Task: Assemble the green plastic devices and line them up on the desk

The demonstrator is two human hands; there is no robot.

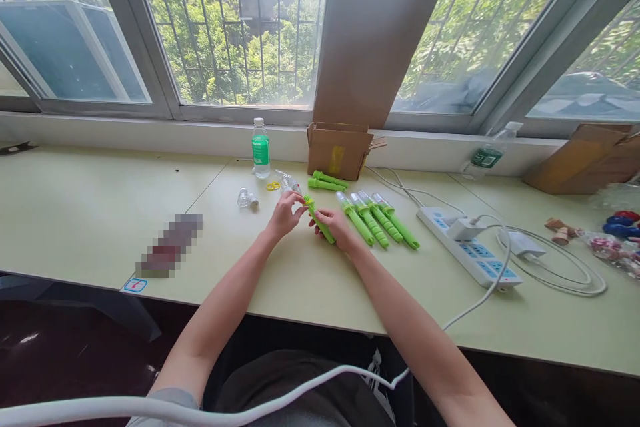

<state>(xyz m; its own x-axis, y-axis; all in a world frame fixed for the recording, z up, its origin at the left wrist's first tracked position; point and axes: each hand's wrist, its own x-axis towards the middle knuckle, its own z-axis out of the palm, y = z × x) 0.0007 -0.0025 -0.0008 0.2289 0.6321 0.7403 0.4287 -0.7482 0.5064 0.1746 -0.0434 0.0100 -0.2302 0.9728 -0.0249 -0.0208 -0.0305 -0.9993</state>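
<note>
My right hand (338,225) is closed round the body of a green plastic tube (326,233), which is tilted with its threaded end up and to the left. At that end, the thumb and fingers of my left hand (285,217) pinch the tube; whether a small part is also between them I cannot make out. Just right of my hands lie several green tubes with clear caps (379,217). Two green tubes without caps (327,181) rest behind. Left of my left hand are clear caps (245,198), yellow rings (273,186) and more clear pieces (287,181).
A water bottle (261,150) and a cardboard box (336,150) stand at the back. A white power strip (470,250) with cables lies on the right. Farther right are wooden pieces (561,232) and bags. A white cable (280,400) crosses before my body.
</note>
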